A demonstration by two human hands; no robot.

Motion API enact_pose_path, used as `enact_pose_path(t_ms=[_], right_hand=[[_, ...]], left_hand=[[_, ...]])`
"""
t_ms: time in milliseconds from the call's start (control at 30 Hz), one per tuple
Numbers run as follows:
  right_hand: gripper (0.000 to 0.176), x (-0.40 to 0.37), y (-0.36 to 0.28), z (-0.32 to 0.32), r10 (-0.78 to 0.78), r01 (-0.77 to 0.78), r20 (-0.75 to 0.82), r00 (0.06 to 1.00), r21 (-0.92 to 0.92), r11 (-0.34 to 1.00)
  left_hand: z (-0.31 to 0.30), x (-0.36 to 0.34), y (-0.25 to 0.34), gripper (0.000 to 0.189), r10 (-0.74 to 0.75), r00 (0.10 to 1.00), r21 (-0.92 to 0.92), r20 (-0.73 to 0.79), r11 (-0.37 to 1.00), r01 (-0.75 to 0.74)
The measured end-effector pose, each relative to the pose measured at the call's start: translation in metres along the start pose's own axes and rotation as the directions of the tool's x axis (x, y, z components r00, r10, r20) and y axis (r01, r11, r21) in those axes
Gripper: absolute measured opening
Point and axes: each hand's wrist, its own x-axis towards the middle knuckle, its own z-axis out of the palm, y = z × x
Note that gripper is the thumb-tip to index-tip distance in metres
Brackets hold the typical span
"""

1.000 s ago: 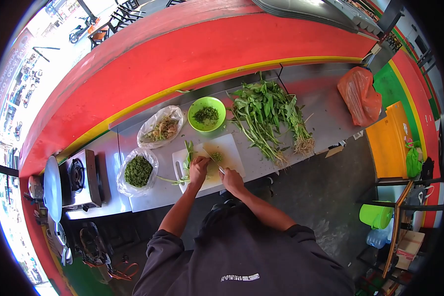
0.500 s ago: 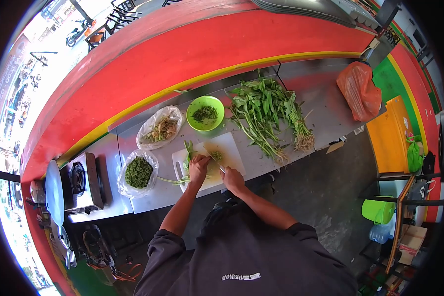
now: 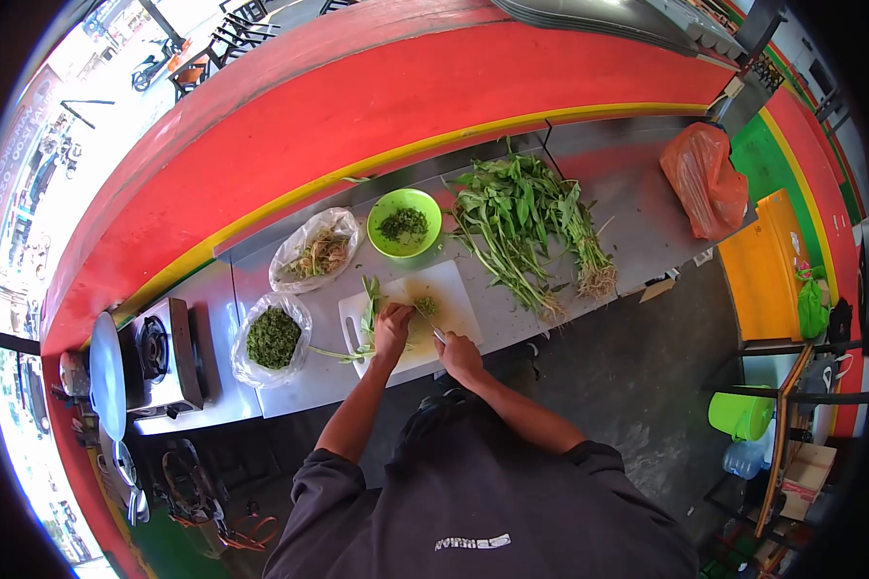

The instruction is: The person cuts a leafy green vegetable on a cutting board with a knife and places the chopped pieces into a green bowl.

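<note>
On the white cutting board (image 3: 459, 299), my left hand (image 3: 393, 328) is closed on green stems (image 3: 369, 314), whose leafy ends lie to its left. My right hand (image 3: 461, 356) is closed round the handle of a knife (image 3: 439, 335), its blade pointing up and left toward the stems. Small chopped green bits (image 3: 425, 305) lie just beyond the blade. Behind the board stands a green bowl (image 3: 378, 210) with chopped greens inside. A large bunch of leafy greens (image 3: 512, 203) with roots lies to the right.
Left of the board are a plastic bag of chopped greens (image 3: 272, 339) and a plastic bag of pale roots and trimmings (image 3: 321, 253). A gas stove (image 3: 172, 352) stands at the counter's far left. An orange plastic bag (image 3: 705, 181) sits at the right end, before the red wall (image 3: 357, 106).
The knife in my right hand has shifted slightly. My left hand stays on the stems, nearly in the same place.
</note>
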Motion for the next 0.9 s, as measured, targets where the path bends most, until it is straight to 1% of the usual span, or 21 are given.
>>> enact_pose_path(t_ms=[133, 233, 367, 467, 533, 600, 733, 800, 900], right_hand=[[0.041, 0.007, -0.004, 0.003, -0.014, 0.014, -0.009, 1.000, 0.001, 1.000], [0.041, 0.012, -0.009, 0.004, -0.034, 0.034, -0.052, 0.998, -0.018, 0.999], [0.041, 0.001, -0.005, 0.000, -0.013, 0.014, -0.026, 1.000, 0.021, 1.000], [0.042, -0.003, -0.003, -0.003, -0.005, 0.005, -0.013, 1.000, 0.023, 1.000], [0.042, -0.002, -0.001, -0.002, 0.003, -0.003, -0.004, 1.000, 0.023, 1.000], [0.042, 0.002, -0.001, 0.001, -0.025, 0.025, -0.030, 0.999, 0.005, 1.000], [0.043, 0.009, -0.005, 0.003, -0.021, 0.020, -0.065, 0.998, -0.005, 1.000], [0.044, 0.007, -0.005, 0.001, 0.008, -0.007, -0.032, 0.999, 0.016, 1.000], [0.045, 0.000, 0.000, -0.001, -0.003, 0.003, -0.012, 1.000, 0.035, 0.999]], left_hand=[[-0.002, -0.001, 0.006, 0.010, 0.011, 1.000, 0.014, 0.006, 1.000, -0.011], [0.000, -0.002, 0.006, 0.011, 0.008, 1.000, 0.009, -0.019, 1.000, -0.008], [0.000, -0.003, 0.004, 0.011, -0.017, 1.000, -0.046, -0.023, 0.999, 0.015], [0.001, -0.002, 0.001, 0.010, 0.005, 1.000, -0.042, -0.023, 0.999, -0.006], [0.002, -0.003, -0.002, 0.009, 0.040, 0.999, 0.014, -0.015, 0.999, -0.040], [0.001, -0.004, -0.001, 0.009, 0.042, 0.999, 0.021, -0.003, 0.999, -0.042], [-0.001, -0.002, 0.004, 0.009, 0.033, 0.999, 0.008, -0.004, 0.999, -0.033], [-0.002, 0.000, 0.005, 0.009, 0.043, 0.999, 0.004, -0.015, 0.999, -0.043], [-0.002, 0.000, 0.005, 0.009, 0.042, 0.999, -0.019, -0.029, 0.999, -0.042]])
